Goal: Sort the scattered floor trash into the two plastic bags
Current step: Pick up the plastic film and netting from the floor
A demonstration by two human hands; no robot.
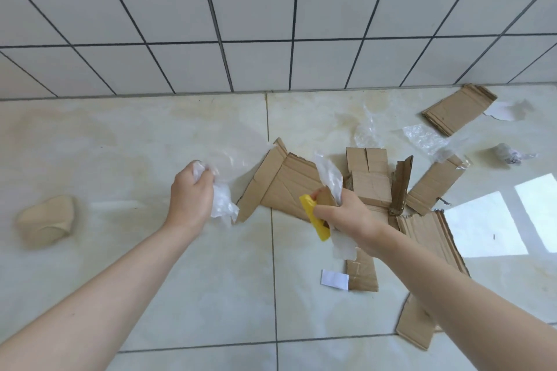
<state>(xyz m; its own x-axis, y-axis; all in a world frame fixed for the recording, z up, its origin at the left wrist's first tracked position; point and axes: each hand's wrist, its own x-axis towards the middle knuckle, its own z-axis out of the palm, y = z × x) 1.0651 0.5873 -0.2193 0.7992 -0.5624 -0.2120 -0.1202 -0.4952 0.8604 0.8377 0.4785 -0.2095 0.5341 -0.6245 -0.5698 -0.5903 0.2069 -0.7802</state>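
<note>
My left hand (190, 196) is closed on a clear plastic bag (223, 202) that hangs crumpled below the fingers and billows up to the right. My right hand (346, 214) grips a bundle of trash: a yellow plastic piece (315, 217), clear plastic film (330, 175) and a bit of white paper (343, 245). Both hands hover above the floor, the right one over a pile of torn cardboard (289, 187).
More cardboard pieces (458, 108) lie at the right by the tiled wall, with clear plastic scraps (425, 138), a grey crumpled wad (506, 153) and a white paper slip (334, 279). A beige lump (46, 220) sits on the floor at the left.
</note>
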